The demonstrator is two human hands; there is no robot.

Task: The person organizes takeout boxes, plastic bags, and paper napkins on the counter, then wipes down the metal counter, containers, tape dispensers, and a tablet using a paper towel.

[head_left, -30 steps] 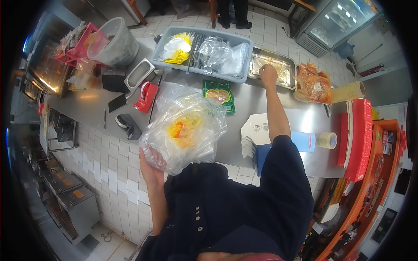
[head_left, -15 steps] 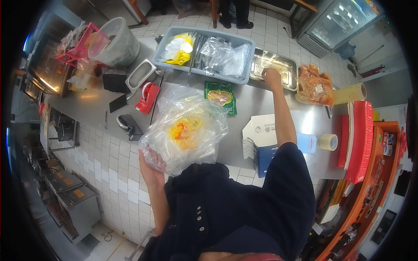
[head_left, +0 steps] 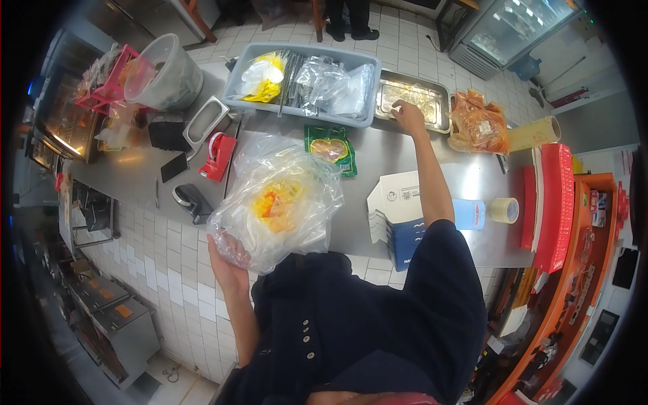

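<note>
My left hand (head_left: 231,262) is closed on the lower left edge of a large clear plastic bag (head_left: 310,196), which lies crumpled on the steel table. A yellow and orange print or content shows in the bag's middle. My right hand (head_left: 410,118) reaches over a shallow metal tray (head_left: 432,91), with its fingers bent together in a pinch. Whatever is between those fingers is too small to make out. A green packet (head_left: 331,149) lies between the bag and a blue-grey bin (head_left: 304,113) of plastic packaging. Beneath my right forearm stand folded white and blue cartons (head_left: 396,196).
A bag of orange-brown food (head_left: 480,125) and tape rolls (head_left: 503,210) are at the right, beside red boxes (head_left: 556,209). At the left stand a red tape dispenser (head_left: 217,158), a black scanner-like device (head_left: 194,203) and a clear bucket (head_left: 172,77). Another person's legs (head_left: 351,17) show beyond.
The whole view has shifted slightly, moving things leftward in it. My right fingers are a little more raised and bent over the tray. My left hand keeps its grip on the plastic bag.
</note>
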